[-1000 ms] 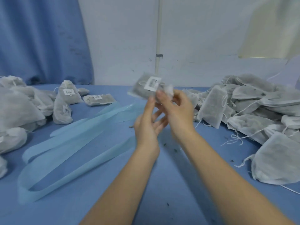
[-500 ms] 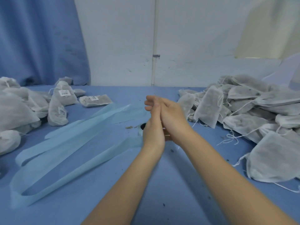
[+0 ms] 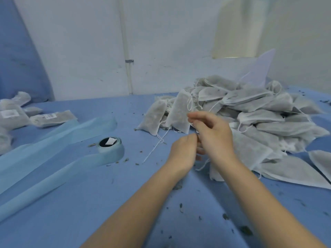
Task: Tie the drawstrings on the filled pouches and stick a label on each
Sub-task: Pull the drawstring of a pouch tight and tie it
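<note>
White pouch heap (image 3: 259, 111), two hands, one label roll (image 3: 111, 149)

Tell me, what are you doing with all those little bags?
A person is tying and labelling filled pouches on a blue table. Right now both hands are by the unlabelled pile on the right: the right hand reaches toward a pouch there, and the left hand sits close beside it, fingers curled. Finished pouches with white labels lie on the left, next to the roll of label backing.
</note>
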A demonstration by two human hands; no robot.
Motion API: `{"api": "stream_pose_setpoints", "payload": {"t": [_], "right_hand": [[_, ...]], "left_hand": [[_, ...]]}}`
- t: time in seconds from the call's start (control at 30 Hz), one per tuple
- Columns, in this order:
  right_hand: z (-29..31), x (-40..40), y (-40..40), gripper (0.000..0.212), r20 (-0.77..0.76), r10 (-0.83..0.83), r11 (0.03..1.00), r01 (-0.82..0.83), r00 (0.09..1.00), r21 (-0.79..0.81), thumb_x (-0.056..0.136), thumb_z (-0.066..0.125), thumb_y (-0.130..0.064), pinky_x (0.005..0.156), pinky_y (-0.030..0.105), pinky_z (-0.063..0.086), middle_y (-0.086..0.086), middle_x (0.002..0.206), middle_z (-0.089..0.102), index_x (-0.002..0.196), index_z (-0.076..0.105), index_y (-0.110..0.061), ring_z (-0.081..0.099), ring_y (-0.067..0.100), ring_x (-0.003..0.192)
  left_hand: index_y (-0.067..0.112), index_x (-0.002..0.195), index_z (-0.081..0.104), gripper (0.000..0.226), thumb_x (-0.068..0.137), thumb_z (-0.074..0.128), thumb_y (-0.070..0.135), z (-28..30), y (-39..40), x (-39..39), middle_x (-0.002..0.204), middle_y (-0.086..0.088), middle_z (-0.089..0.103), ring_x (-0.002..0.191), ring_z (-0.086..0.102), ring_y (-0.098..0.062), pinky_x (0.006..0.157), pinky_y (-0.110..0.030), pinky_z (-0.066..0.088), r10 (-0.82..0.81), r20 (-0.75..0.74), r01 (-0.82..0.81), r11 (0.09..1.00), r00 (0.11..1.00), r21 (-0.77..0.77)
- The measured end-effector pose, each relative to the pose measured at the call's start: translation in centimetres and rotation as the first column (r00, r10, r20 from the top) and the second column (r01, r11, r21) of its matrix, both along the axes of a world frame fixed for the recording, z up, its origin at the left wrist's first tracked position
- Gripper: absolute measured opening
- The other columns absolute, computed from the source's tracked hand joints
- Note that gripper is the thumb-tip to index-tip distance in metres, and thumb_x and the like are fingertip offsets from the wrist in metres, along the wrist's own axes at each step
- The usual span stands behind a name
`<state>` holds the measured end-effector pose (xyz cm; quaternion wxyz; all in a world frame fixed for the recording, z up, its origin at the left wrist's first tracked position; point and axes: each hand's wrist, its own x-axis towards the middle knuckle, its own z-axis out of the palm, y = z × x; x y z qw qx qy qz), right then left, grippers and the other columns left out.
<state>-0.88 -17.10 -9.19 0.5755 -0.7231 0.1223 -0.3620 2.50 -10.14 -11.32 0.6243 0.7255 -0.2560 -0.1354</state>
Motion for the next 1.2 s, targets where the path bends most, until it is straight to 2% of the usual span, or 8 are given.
{"api": "stream_pose_setpoints", "payload": {"t": [0.23,0.4,0.53,0.63,0.77,0.87,1.03,1.2], "right_hand": [[-0.2,-2.5,-3.1,0.041,0.022,-0.027,0.996,0.029,0.999,-0.080,0.088,0.053,-0.003,0.082,0.026,0.052,-0.027,0.078,0.069,0.074,0.068,-0.038,0.065,-0.005,0.085],[-1.0,-3.2,-4.3,0.037,0.062,-0.012,0.997,0.017,0.998,-0.079,0.089,0.054,-0.001,0.070,0.009,0.043,-0.021,0.079,0.068,0.080,0.067,-0.034,0.062,-0.005,0.078],[-1.6,-2.5,-4.2,0.012,0.004,-0.089,0.964,0.087,0.996,-0.253,0.091,0.062,-0.017,0.081,0.019,0.042,-0.009,0.097,0.060,0.102,0.062,-0.024,0.054,0.006,0.085],[-2.0,-1.5,-3.7,0.035,-0.189,-0.065,0.962,0.011,0.980,-0.272,0.093,0.056,-0.038,0.093,0.027,0.041,-0.001,0.114,0.058,0.117,0.059,-0.012,0.053,0.012,0.106],[-2.2,-0.5,-2.4,0.039,-0.294,0.104,0.988,-0.132,0.950,-0.075,0.095,0.047,-0.049,0.069,0.026,0.052,-0.001,0.077,0.071,0.094,0.065,-0.016,0.067,0.009,0.066],[-2.4,0.1,-1.9,0.035,-0.314,0.105,0.985,-0.143,0.944,-0.100,0.096,0.046,-0.047,0.055,0.024,0.043,-0.009,0.049,0.062,0.079,0.062,-0.020,0.051,-0.002,0.039],[-2.0,0.5,-1.1,0.047,-0.349,0.107,0.970,-0.175,0.931,-0.169,0.098,0.045,-0.044,0.056,0.028,0.034,-0.011,0.043,0.050,0.058,0.050,-0.019,0.052,0.007,0.048],[-1.6,0.8,0.0,0.050,-0.348,0.107,0.933,-0.215,0.931,-0.287,0.096,0.048,-0.044,0.058,0.030,0.030,0.000,0.055,0.045,0.053,0.044,-0.018,0.043,0.014,0.056]], "left_hand": [[0.017,0.113,0.049,0.031,0.084,0.056,0.023,-1.1,-3.9,-2.3,0.080,0.014,0.054,0.074,0.053,-0.007,0.058,-0.019,0.039,-0.146,0.321,0.023,0.933,0.936,0.359],[0.019,0.103,0.045,0.029,0.081,0.064,0.018,-0.8,-3.3,-1.4,0.092,0.003,0.061,0.094,0.062,-0.022,0.068,-0.025,0.048,0.101,0.019,-0.102,0.992,0.995,0.080],[0.003,0.112,0.051,0.045,0.075,0.071,0.016,0.0,-1.5,-0.3,0.109,-0.013,0.065,0.097,0.065,-0.026,0.081,-0.039,0.056,0.240,-0.261,-0.293,0.938,0.935,-0.187],[-0.001,0.115,0.052,0.037,0.083,0.067,0.008,0.1,0.1,0.5,0.108,-0.013,0.067,0.092,0.069,-0.023,0.080,-0.035,0.057,0.264,-0.344,-0.370,0.882,0.901,-0.292],[-0.002,0.119,0.048,0.043,0.081,0.067,0.006,0.3,1.7,0.7,0.110,-0.016,0.066,0.088,0.070,-0.025,0.083,-0.037,0.056,0.306,-0.337,-0.410,0.862,0.890,-0.299],[0.001,0.120,0.044,0.052,0.077,0.072,0.010,0.3,3.1,0.6,0.116,-0.013,0.061,0.087,0.068,-0.023,0.082,-0.042,0.056,0.383,-0.205,-0.423,0.879,0.901,-0.218],[0.012,0.146,0.011,0.113,0.061,0.084,0.028,0.4,5.1,0.5,0.143,-0.007,0.021,0.130,0.027,-0.018,0.099,-0.022,0.027,0.596,0.340,-0.630,0.777,0.727,-0.016],[0.008,0.140,0.032,0.084,0.064,0.062,0.027,1.0,6.5,-0.3,0.142,-0.006,0.031,0.131,0.026,-0.021,0.111,-0.035,0.016,0.296,0.779,-0.542,0.838,0.553,0.067]]}}
